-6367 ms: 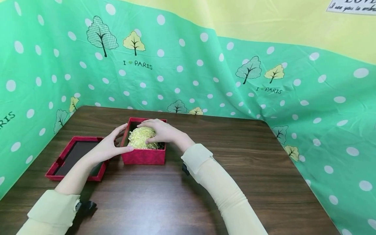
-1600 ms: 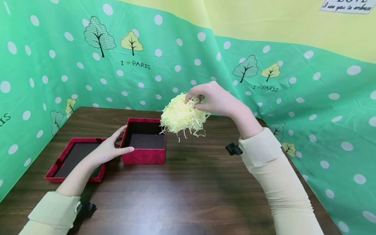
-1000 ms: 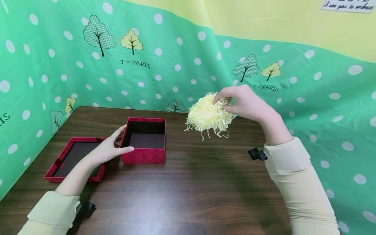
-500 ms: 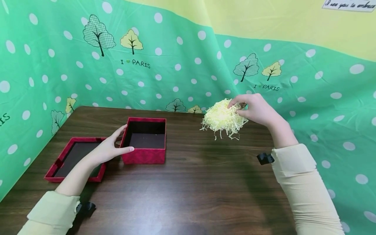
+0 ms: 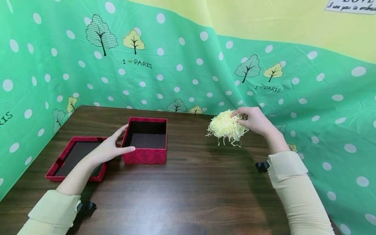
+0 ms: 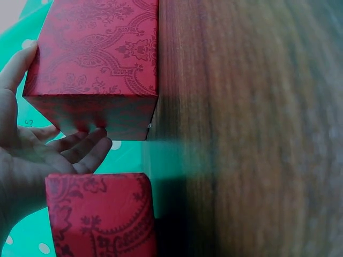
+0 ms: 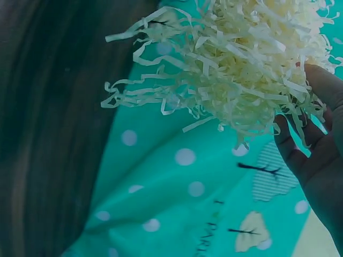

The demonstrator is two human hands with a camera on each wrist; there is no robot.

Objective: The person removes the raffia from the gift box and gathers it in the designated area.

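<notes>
A red patterned gift box [image 5: 144, 157] with a dark inside stands on the wooden table, its top uncovered. My left hand [image 5: 108, 149] holds its left side, thumb at the front rim and fingers along the side wall; the left wrist view shows the fingertips against that wall of the box [image 6: 102, 53]. My right hand [image 5: 253, 120] pinches a fluffy clump of pale yellow shredded paper [image 5: 224, 126] over the table's back right. Loose strips dangle from the shredded paper [image 7: 246, 64] in the right wrist view, hiding part of the fingertips.
A red box lid [image 5: 55, 178] lies inside up on the table [image 5: 188, 195], left of the box and partly under the left forearm. Green dotted cloth [image 5: 182, 78] hangs along the back and sides of the table.
My right hand has taken the shredded paper up out of the box and carried it right, and lately lowered it toward the table. My left hand stays at the box.
</notes>
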